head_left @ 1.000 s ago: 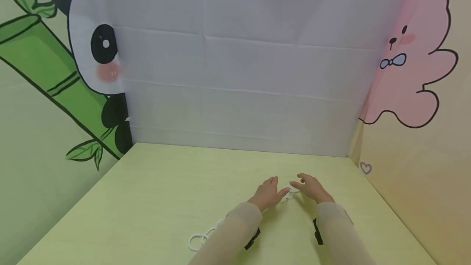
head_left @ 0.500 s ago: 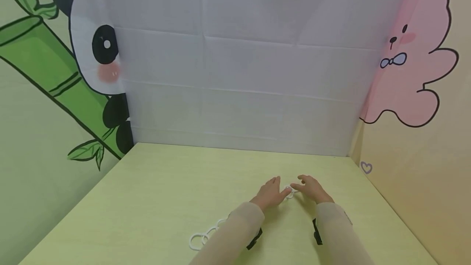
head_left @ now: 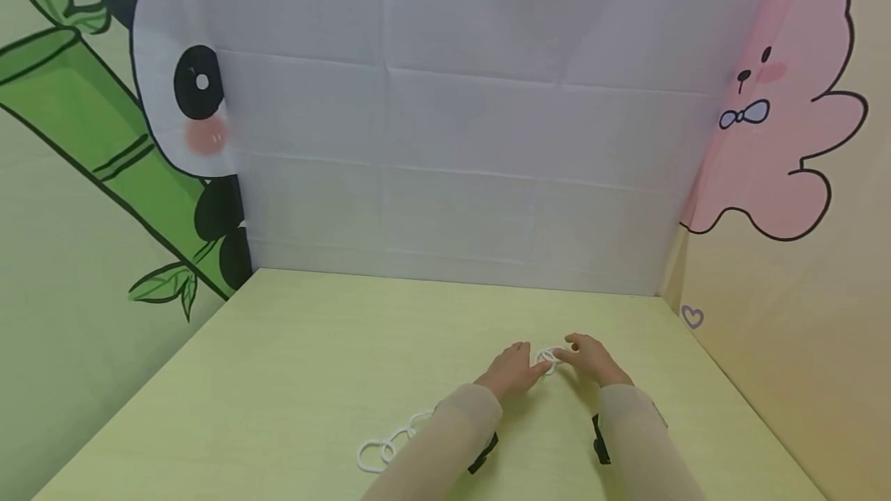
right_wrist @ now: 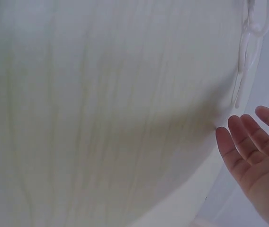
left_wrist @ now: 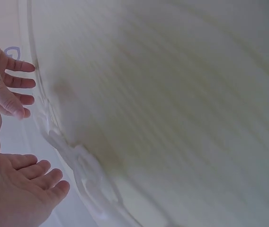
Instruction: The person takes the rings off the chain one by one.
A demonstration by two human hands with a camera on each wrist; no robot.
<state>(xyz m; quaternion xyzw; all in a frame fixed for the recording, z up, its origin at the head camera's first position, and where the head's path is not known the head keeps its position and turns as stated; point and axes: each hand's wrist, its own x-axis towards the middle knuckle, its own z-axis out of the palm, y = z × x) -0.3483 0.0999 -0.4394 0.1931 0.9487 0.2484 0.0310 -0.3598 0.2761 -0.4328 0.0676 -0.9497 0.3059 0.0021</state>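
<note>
A white chain of linked rings (head_left: 376,454) lies on the pale yellow table (head_left: 334,354), running from the lower middle under my left forearm toward both hands. Its far links (head_left: 547,359) lie bunched between my left hand (head_left: 510,371) and my right hand (head_left: 592,359). The fingers of the left hand are extended, its thumb close to those links. My right hand has loosely bent fingers, its thumb near their other side. In the left wrist view both hands appear beside the chain (left_wrist: 89,175) with nothing gripped. The right wrist view shows the relaxed right hand (right_wrist: 260,161) next to the chain's end.
A white sheet (head_left: 459,138) hangs behind the table's far edge. The left wall carries a panda and bamboo drawing (head_left: 174,68), the right wall a pink rabbit (head_left: 780,153). Dark straps (head_left: 602,439) show by both forearms.
My left hand has shifted slightly right, its fingers a little lower. My right hand has moved down very slightly. More of the far links shows between the hands.
</note>
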